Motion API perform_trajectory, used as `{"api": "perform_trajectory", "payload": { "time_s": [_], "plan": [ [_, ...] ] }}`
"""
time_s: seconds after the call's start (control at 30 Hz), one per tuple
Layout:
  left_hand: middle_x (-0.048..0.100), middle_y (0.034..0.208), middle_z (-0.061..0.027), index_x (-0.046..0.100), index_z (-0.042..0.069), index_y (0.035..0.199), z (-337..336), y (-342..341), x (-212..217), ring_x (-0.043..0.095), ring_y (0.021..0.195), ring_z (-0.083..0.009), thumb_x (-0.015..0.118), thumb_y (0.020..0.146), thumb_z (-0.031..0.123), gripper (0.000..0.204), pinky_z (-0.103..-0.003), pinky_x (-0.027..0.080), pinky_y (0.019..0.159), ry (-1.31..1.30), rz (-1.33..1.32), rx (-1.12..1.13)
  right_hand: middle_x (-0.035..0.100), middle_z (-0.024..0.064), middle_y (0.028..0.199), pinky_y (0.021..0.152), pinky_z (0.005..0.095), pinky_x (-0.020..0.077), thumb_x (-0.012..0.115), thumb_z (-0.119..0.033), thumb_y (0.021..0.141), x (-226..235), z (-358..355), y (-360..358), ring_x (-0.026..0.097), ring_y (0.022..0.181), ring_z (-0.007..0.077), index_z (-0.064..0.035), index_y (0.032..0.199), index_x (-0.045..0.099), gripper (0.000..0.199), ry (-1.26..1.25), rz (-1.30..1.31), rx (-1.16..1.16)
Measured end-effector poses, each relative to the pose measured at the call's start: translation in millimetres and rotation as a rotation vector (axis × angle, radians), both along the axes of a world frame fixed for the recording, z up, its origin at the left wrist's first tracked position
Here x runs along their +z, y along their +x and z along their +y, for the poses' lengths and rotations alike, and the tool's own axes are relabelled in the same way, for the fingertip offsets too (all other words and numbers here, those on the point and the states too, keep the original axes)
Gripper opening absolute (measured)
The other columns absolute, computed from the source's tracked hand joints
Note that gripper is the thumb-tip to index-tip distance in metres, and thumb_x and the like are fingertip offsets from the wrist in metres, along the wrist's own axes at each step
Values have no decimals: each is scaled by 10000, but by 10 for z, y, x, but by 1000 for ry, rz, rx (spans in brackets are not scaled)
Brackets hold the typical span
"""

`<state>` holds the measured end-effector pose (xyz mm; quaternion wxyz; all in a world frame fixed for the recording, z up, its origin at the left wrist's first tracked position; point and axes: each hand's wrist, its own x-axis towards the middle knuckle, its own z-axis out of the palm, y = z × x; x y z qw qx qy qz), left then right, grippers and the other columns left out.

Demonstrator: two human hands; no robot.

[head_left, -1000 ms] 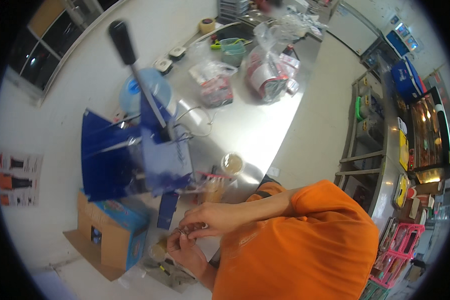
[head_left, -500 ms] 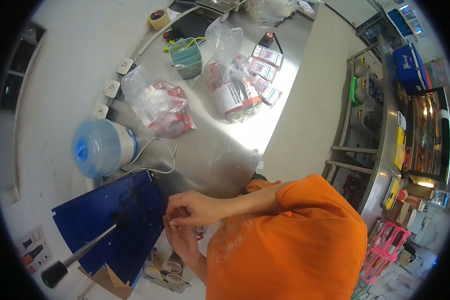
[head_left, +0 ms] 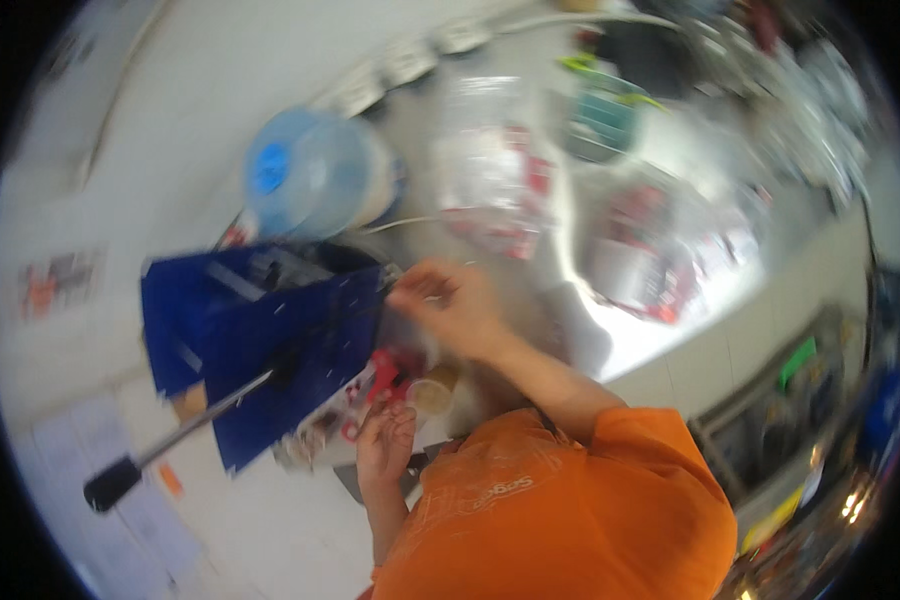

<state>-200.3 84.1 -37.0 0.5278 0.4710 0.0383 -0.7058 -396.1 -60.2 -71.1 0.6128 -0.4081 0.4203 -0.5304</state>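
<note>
My right hand (head_left: 450,305) is at the near corner of a blue metal device (head_left: 320,345), its fingers curled into a loose pinch. Anything between those fingertips is too smeared to make out. Lower and to the left, my left hand (head_left: 386,440) is held before my orange shirt with its fingers curled together; whether something small is in it cannot be seen. Close above it are a red object (head_left: 385,375) of unclear kind and a tan round container (head_left: 434,388). A metal lever (head_left: 205,422) with a black knob sticks out from the blue device.
Behind the device stands a blue water jug (head_left: 315,175). Clear bags of red-and-white packets (head_left: 495,170) (head_left: 640,250) lie on the steel table, with a green basket (head_left: 605,115) farther back. Wall sockets (head_left: 407,60) line the left wall. Shelving (head_left: 770,400) stands at right.
My hands have parted: the right has gone up and forward to the device's corner, the left stays lower near my body. The view has swung left and is blurred.
</note>
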Motion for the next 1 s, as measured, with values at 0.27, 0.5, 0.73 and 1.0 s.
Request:
{"api": "perform_trajectory", "payload": {
  "time_s": [0.27, 0.5, 0.73, 1.0],
  "plan": [
    [548, 1030, -70, 491, 15, 1209, 705, 622, 815, 522, 909, -120, 595, 909, 36, 318, -230, 458, 801, -19, -1094, 487, 643, 13, 741, 584, 206, 449, 715, -105, 875, -363, -937, 973, 581, 643, 63, -6, 926, 635, 137, 5, -118, 123],
    [558, 1028, -111, 414, -13, 1275, -61, 1292, 909, 545, 889, -166, 536, 962, 50, 342, -270, 469, 817, 25, -2165, 995, 637, 27, 728, 561, 232, 439, 702, -103, 876, -808, -993, 1710, 561, 623, 67, -5, 878, 613, 132, 109, -250, 227],
    [550, 1028, -131, 341, -39, 1361, -67, 1669, 739, 560, 857, -150, 530, 923, -13, 478, -256, 513, 800, -441, -1688, 1195, 627, 28, 689, 554, 255, 435, 715, -137, 857, -718, -1031, 1540, 554, 603, 79, -10, 825, 608, 169, 201, -173, 442],
    [510, 1019, -118, 355, -18, 1300, -40, 1892, 773, 493, 859, -163, 521, 938, -22, 398, -243, 451, 725, -557, -1615, 1108, 602, -6, 708, 561, 213, 411, 710, -95, 868, -758, -790, 1589, 519, 614, 44, -24, 838, 602, 132, 139, -143, 404]
  ]
}}
